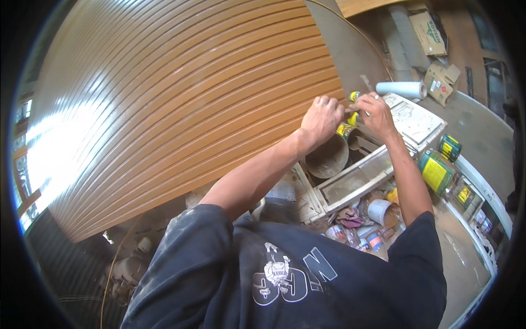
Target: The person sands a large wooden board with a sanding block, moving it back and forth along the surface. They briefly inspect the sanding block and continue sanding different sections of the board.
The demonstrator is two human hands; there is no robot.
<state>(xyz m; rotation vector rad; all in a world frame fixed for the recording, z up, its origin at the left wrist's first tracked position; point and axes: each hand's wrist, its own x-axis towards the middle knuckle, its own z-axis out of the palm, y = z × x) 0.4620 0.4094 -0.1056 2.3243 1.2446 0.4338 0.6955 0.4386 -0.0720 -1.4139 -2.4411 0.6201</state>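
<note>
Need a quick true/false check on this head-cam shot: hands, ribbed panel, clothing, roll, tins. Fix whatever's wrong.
1. The left hand and right hand are raised close together. True.
2. A ribbed panel spreads across the view to the left of the hands. True.
3. That panel is plain white. False: it is orange-brown.
4. Long sleeves reach both wrists. False: the dark shirt has short sleeves, and both forearms are bare.
5. A pale roll lies farther to the right than the right hand. True.
6. Every tin is left of the left hand. False: a green tin with a yellow label is right of the right hand.
</note>
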